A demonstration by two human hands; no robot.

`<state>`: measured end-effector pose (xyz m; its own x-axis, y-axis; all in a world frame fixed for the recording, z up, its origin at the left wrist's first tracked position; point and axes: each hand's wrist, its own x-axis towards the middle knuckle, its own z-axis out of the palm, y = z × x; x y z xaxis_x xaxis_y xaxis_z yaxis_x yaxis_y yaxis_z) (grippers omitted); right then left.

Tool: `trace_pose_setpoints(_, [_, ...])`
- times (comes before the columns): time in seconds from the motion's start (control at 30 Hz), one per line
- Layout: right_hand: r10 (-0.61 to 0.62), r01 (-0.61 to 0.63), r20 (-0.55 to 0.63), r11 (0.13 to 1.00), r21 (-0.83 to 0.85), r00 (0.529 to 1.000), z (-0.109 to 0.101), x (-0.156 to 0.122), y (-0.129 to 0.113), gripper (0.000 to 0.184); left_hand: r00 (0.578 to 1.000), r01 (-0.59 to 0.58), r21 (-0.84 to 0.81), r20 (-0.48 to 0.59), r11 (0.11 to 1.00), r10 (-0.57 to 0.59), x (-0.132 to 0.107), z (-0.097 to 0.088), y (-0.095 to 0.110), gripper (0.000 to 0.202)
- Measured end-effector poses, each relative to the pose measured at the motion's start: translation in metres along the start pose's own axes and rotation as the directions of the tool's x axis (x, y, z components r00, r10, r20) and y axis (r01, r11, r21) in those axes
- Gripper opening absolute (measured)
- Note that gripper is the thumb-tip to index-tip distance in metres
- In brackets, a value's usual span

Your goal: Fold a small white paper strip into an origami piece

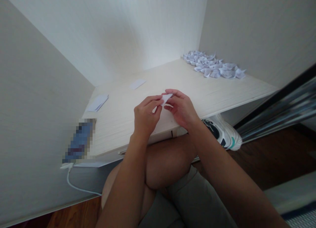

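White wood-grained desk (118, 126). Over its front part: one small folded white paper piece (165, 99), pinched by the bare left hand (147, 114); bare right hand (182, 108), fingers at the piece's right edge. Desk's back right: heap of folded white papers (214, 66). Desk's back, left of centre: flat white paper slip (137, 84). Desk's left: thin white paper stack (97, 103). Desk's front left: pixelated blue oblong item (81, 139).

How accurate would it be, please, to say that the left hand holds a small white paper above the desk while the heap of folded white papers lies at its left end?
Only the heap's place is wrong: the head view shows the heap of folded white papers at the desk's right end. The left hand does hold the small white paper above the desk.
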<state>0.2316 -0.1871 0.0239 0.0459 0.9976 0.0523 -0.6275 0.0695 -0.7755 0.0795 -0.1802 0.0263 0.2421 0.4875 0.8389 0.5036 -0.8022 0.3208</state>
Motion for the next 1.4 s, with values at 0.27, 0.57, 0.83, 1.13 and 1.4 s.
trace_pose_setpoints(0.27, [-0.031, 0.031, -0.043, 1.000, 0.003, 0.999, -0.001, 0.002, 0.002, 0.033, 0.999, -0.030, 0.034, -0.026, 0.999, 0.031, -0.001, 0.004, 0.005, 0.014])
trace_pose_setpoints(0.57, [-0.116, 0.111, -0.142, 0.993, -0.039, 0.983, 0.003, 0.004, 0.006, 0.028, 0.999, 0.006, -0.063, -0.039, 0.998, -0.008, -0.001, 0.004, 0.009, 0.011])
trace_pose_setpoints(0.83, [-0.342, 0.294, -0.265, 0.934, -0.204, 0.901, 0.007, 0.005, 0.012, 0.026, 0.948, 0.241, -0.153, -0.176, 0.958, -0.266, -0.002, 0.022, 0.014, 0.014])
trace_pose_setpoints(1.13, [-0.555, 0.473, -0.323, 0.828, -0.300, 0.767, 0.006, 0.009, 0.019, 0.023, 0.705, 0.481, -0.605, -0.162, 0.634, -0.690, 0.001, 0.049, 0.022, 0.020])
trace_pose_setpoints(1.4, [-0.638, 0.507, -0.298, 0.757, -0.411, 0.710, 0.006, 0.000, 0.024, 0.019, 0.573, 0.401, -0.782, -0.192, 0.477, -0.796, 0.011, 0.062, 0.038, 0.027])
